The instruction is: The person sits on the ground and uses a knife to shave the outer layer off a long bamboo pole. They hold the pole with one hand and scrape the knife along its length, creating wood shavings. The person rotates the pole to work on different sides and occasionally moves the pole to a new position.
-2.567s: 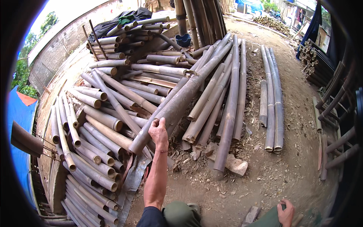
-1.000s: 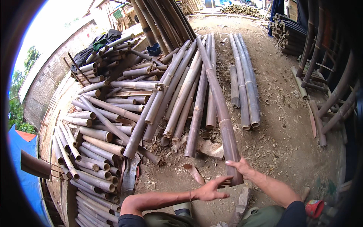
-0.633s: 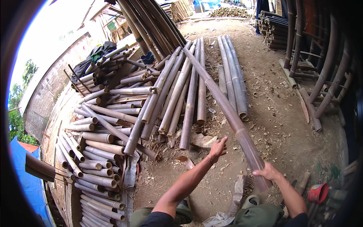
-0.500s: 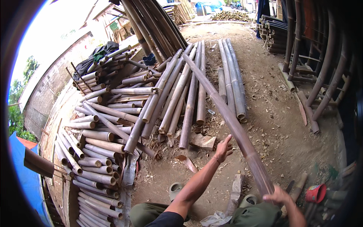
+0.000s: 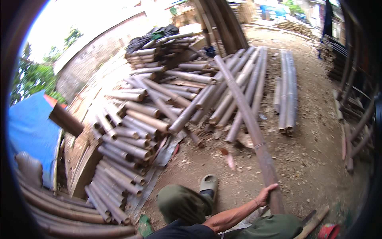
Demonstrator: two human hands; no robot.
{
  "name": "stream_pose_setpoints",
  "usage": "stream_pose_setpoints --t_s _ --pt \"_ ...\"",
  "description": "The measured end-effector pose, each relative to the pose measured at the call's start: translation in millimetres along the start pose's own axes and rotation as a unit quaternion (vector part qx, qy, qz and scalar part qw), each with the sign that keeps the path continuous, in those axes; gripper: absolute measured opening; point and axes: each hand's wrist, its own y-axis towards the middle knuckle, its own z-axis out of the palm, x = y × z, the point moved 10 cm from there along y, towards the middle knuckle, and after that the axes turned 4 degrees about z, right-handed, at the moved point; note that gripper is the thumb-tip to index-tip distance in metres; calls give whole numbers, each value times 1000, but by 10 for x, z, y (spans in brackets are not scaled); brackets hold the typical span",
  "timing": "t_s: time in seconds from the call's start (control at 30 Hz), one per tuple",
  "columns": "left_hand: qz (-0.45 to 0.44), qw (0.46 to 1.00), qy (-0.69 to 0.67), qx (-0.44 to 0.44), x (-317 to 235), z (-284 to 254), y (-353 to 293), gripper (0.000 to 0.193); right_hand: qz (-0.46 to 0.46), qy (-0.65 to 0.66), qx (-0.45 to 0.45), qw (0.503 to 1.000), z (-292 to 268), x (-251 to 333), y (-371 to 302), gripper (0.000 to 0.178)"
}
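Note:
A long brown bamboo pole (image 5: 254, 131) slants from the pile of poles down to my right knee. Near its lower end, my left hand (image 5: 266, 196) is closed on the pole's left side, thumb and fingertips against it. Behind my knee the bottom of the pole drops out of sight. My right hand does not show. Under the pole's far end lie several loose bamboo poles (image 5: 248, 99) side by side, their cut ends toward me. One foot in a grey-green clog (image 5: 209, 183) rests on the dirt left of the pole.
Stacked short bamboo pieces (image 5: 135, 153) fill the left side. Three poles (image 5: 287, 93) lie apart on the dirt to the right. Bamboo frames (image 5: 350, 103) stand at the right edge. Near my right knee are a cut bamboo length (image 5: 314, 223) and a red container (image 5: 328, 231).
My left hand has moved from open beside the pole to gripping it low down. My right hand has gone out of view. The whole view has swung to the left.

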Motion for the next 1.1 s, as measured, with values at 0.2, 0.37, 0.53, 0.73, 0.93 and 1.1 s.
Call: stream_pose_setpoints --t_s 0.2,0.37,0.53,0.73,0.93,1.1 --pt "220 973 -16 -73 -986 -105 -599 51 -196 -119 -168 959 -316 236 935 93" --pt "395 873 20 -286 -2039 -543 -1229 70 -229 -56 -153 960 -608 1055 1798 85" --pt "479 795 -33 -372 -2796 -1335 -2171 64 -317 16 -26 948 -606 2610 2021 74" --pt "481 672 146 -543 -3102 -1932 -2766 86 -349 46 54 934 -104 3489 1746 67" --pt "352 407 837 -100 -2351 603 -1449 97 -312 24 105 944 -180 3849 1992 63" --pt "12 284 941 184 -1082 382 -684 106 -423 86 67 900 -384 4132 2139 63"
